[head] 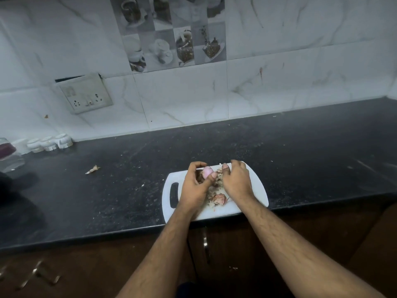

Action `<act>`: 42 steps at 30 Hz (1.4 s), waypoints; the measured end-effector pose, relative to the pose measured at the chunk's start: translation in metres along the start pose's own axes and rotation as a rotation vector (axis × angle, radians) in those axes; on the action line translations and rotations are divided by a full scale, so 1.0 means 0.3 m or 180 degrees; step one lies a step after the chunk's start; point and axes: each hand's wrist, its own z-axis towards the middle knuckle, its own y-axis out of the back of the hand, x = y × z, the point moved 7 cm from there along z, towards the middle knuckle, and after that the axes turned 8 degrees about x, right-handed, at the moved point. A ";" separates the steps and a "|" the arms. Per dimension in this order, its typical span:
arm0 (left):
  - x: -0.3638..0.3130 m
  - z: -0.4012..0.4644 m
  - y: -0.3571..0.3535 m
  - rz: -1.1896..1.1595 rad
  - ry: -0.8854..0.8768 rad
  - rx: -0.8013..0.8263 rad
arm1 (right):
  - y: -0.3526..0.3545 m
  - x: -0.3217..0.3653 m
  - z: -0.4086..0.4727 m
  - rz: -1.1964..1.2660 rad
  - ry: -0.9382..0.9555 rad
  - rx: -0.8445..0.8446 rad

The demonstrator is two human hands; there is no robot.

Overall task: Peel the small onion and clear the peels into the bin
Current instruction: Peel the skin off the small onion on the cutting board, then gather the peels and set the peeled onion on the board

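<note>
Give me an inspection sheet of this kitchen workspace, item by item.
Surface: dark countertop, speckled with crumbs.
Job's things: small onion, pale and mostly peeled; peels piled on the white cutting board; no bin seen.
Clutter: stray peel lying left of the board.
Hands: left hand holds the onion; right hand rests on the peels.
Cables: nothing seen.
Surroundings: wall socket, white jars, marble-look tiles.

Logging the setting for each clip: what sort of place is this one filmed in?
Most likely a home kitchen. A dark stone countertop runs under a marble-look tiled wall, a white cutting board lies at its front edge, and the left hand holds a small onion over peels.
</note>
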 end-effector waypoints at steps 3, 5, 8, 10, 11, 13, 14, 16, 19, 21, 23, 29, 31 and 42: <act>-0.015 0.018 0.004 -0.0081 -0.0133 0.0002 | -0.042 0.050 0.045 -0.0759 0.0219 0.0533; -0.031 0.015 -0.017 -0.0074 -0.0211 -0.0006 | -0.054 0.066 0.038 -0.1058 0.0613 0.0843; -0.043 0.016 0.004 0.0137 -0.0312 -0.0310 | -0.077 0.066 0.005 -0.0836 0.0916 0.1160; -0.051 0.005 0.029 0.0242 -0.0310 -0.0625 | -0.089 0.064 -0.007 -0.0582 0.0963 0.1386; -0.052 0.000 0.039 0.0247 -0.0303 -0.0751 | -0.089 0.062 -0.010 -0.0359 0.0989 0.1485; -0.046 -0.005 0.049 0.0224 -0.0265 -0.0872 | -0.070 0.049 0.002 0.0272 0.0974 0.1385; -0.045 -0.005 0.047 0.0220 -0.0242 -0.0848 | -0.048 0.037 0.015 0.0564 0.0921 0.1165; -0.040 0.002 0.044 0.0395 -0.0209 -0.0764 | 0.001 0.011 0.032 0.0958 0.0770 0.0652; -0.036 0.014 0.025 0.0850 -0.0179 -0.0655 | 0.043 0.015 0.020 0.1203 0.0823 0.0351; -0.036 0.013 0.016 0.0928 -0.0125 -0.0672 | 0.030 0.031 0.006 0.1103 0.0975 0.0544; -0.034 0.011 0.015 0.0879 -0.0054 -0.0687 | 0.004 0.040 0.006 0.0946 0.1020 0.0737; -0.036 0.011 -0.003 0.0969 0.0111 -0.0498 | -0.020 0.011 0.024 0.1142 0.0744 0.0927; -0.034 0.011 -0.012 0.1042 0.0134 -0.0370 | 0.003 -0.003 0.033 0.1271 0.0587 0.0706; -0.045 0.033 -0.024 0.1791 0.0189 -0.0296 | 0.112 -0.069 0.150 0.0077 0.0403 0.0368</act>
